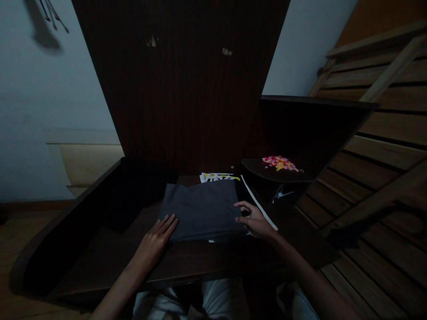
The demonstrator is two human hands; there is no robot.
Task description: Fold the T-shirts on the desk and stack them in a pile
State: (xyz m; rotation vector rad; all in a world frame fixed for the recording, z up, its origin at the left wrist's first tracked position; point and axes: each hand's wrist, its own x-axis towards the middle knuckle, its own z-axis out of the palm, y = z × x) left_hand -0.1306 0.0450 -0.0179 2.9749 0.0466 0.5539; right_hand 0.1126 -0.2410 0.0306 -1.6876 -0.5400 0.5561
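Note:
A folded dark grey cloth [203, 211] lies flat on the dark wooden desk [187, 262]; its exact kind cannot be made out. My left hand [160, 231] rests on its left edge, palm down with fingers stretched out. At the right edge, my right hand [253, 220] touches the cloth with thumb and forefinger spread apart and the other fingers curled. Beneath the cloth, a printed sheet in white, black and yellow [220, 177] sticks out at the back. A white edge of something dark [258, 202] runs out to the right.
A dark cloth-like heap [130, 200] sits at the desk's left. Pink, red and yellow small pieces [280, 163] cover a rounded shelf [256, 171] at the right. A tall dark panel [187, 89] rises behind, and a slatted wooden frame [376, 155] stands on the right.

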